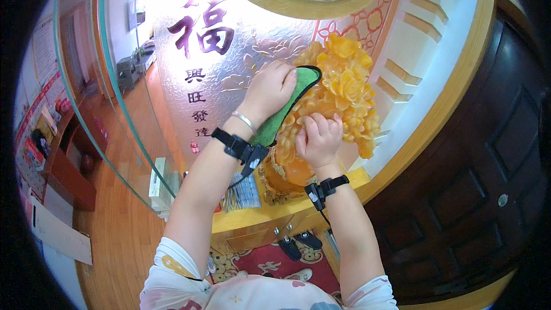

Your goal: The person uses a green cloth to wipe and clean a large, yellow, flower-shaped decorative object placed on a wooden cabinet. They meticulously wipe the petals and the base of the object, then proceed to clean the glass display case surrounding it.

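Observation:
My left hand (271,88) grips a green cleaning cloth (280,120) with a black edge, held against the left side of an amber-coloured flower carving (344,77). Part of the cloth hangs below the hand, beside the wrist. My right hand (320,137) rests at the lower front of the carving with its fingers curled over the petals; what the fingertips touch is hidden. The carving's rounded vase-like base (284,176) stands on a yellow wooden cabinet top (241,220).
A blue-and-white bundle (243,191) lies left of the base. Glass panel edges (129,125) rise at left; a dark panelled door (456,189) is at right. Behind the carving stands a silvery decorated panel (181,64). Black slippers (289,247) lie on a red mat (254,262) below.

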`<state>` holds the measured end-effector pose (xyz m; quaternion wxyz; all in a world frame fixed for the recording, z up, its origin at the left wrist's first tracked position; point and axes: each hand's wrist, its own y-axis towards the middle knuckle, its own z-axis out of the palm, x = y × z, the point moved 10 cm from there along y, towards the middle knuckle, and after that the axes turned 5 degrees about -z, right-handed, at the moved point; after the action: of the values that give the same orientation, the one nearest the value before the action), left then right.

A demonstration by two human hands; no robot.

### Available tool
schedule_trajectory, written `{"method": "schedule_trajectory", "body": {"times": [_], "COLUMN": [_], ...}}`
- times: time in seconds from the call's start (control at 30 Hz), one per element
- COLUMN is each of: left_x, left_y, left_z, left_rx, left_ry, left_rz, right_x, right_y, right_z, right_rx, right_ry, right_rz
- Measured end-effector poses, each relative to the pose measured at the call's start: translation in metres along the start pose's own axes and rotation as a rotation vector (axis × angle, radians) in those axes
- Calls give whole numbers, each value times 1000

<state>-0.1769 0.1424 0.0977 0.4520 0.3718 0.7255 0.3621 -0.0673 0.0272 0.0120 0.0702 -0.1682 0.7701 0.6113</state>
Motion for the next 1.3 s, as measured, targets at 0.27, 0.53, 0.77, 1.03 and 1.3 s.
{"method": "schedule_trajectory", "body": {"times": [0.27, 0.53, 0.77, 1.03, 1.3], "left_x": [-14, -22, -14, 81, -13], "left_y": [-21, -32, -56, -71, -51], "left_z": [-19, -26, -27, -57, -19], "left_rx": [-307, -403, -225, -343, -285], "left_ry": [33, 159, 103, -371, 185], "left_rz": [122, 114, 69, -629, 74], "right_x": [0, 0, 0, 0, -1], "right_y": [0, 1, 0, 2, 1], "right_z": [2, 2, -1, 0, 1], "right_rx": [2, -1, -27, -23, -11], "right_ry": [19, 19, 15, 17, 15], "right_rz": [20, 28, 8, 10, 16]}}
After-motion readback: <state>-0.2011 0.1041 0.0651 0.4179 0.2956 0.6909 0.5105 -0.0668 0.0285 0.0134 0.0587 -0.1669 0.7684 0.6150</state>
